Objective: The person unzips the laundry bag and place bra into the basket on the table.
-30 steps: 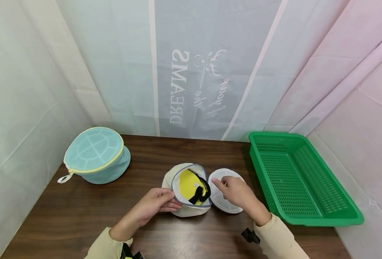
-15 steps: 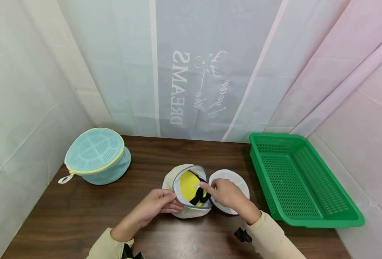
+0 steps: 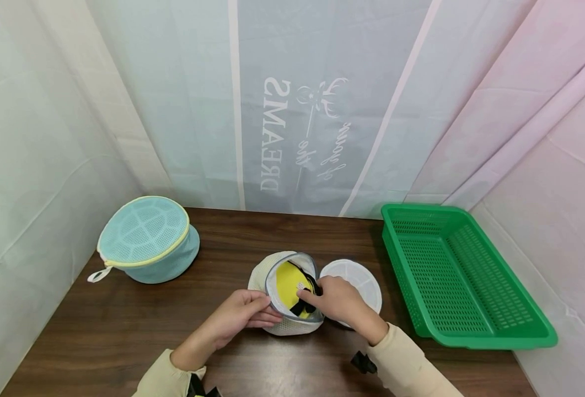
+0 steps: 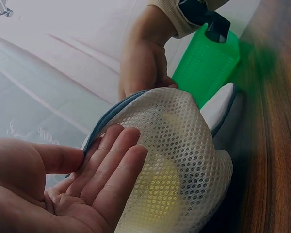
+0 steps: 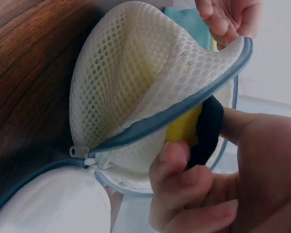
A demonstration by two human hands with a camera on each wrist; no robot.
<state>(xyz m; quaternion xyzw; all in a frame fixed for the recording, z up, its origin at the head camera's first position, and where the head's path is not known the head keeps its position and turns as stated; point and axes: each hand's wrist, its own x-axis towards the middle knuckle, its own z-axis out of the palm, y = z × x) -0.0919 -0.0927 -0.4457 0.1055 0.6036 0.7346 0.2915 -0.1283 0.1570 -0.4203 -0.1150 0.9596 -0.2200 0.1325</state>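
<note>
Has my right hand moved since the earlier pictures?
Yes. In the head view, your right hand has moved left, away from the green basket, to the black strap in the white bag.

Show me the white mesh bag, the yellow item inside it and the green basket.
White mesh bag (image 4: pixel 177 138): left wrist view, on its mesh side.
Yellow item (image 3: pixel 287 282): head view, on its yellow face.
Green basket (image 3: pixel 495 341): head view, on its near rim.

Mesh-cloth bag (image 4: pixel 179 138), glossy wood table (image 3: pixel 277 364)
</note>
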